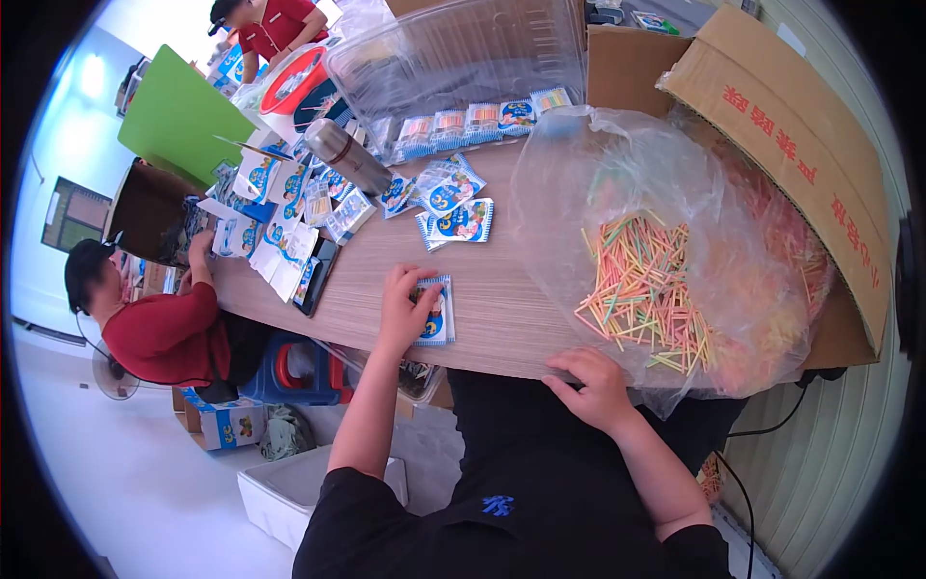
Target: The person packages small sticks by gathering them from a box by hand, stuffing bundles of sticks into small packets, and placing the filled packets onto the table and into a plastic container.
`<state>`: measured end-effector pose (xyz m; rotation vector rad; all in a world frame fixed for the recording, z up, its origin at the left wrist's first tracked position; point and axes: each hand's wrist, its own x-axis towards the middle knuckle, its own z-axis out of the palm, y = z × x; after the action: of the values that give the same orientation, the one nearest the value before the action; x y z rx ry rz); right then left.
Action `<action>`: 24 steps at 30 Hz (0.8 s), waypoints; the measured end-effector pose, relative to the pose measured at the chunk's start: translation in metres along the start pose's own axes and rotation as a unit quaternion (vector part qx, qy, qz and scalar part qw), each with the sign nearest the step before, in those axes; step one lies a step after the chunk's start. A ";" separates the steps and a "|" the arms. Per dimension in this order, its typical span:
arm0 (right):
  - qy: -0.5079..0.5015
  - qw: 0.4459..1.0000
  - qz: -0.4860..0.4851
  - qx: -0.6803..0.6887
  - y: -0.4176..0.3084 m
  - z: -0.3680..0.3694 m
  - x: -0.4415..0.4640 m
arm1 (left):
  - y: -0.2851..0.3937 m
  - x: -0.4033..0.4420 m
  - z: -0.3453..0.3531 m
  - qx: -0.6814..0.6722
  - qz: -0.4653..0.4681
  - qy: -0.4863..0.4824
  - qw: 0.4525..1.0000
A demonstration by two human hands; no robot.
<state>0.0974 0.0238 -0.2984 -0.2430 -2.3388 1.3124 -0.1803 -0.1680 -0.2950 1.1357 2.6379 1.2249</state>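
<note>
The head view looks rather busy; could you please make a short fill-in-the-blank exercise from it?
1. The person's ____ hand is on a blue-and-white packet.
2. The large upright board in the upper left of the view is coloured ____.
3. The thin pastel sticks lie in a clear plastic ____.

Missing words: left; green; bag.

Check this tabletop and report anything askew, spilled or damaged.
Loose packets lie overlapping at odd angles beyond the left hand, untidy against the row of packets along the clear tray. The plastic bag gapes, baring coloured sticks; whether any have spilled onto the table is hard to tell. No damage stands out.
</note>
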 end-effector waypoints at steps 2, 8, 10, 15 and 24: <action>0.004 1.000 -0.008 0.000 0.000 0.000 0.001 | -0.005 0.001 0.003 0.027 0.028 0.002 0.999; 0.006 1.000 -0.009 0.001 0.001 0.000 0.000 | 0.000 0.005 0.008 0.034 0.030 0.004 0.999; 0.006 1.000 -0.011 0.002 0.001 0.000 0.000 | 0.002 0.007 0.009 0.064 0.032 -0.004 0.997; 0.008 1.000 -0.016 0.000 -0.002 -0.002 0.002 | 0.007 0.013 0.011 0.118 0.025 -0.026 0.992; 0.014 1.000 -0.024 -0.009 0.003 0.003 0.000 | 0.018 0.109 0.021 0.206 0.158 0.032 0.965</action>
<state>0.0957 0.0226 -0.3021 -0.2074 -2.3185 1.2585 -0.2430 -0.0786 -0.2679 1.6553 2.9327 0.7607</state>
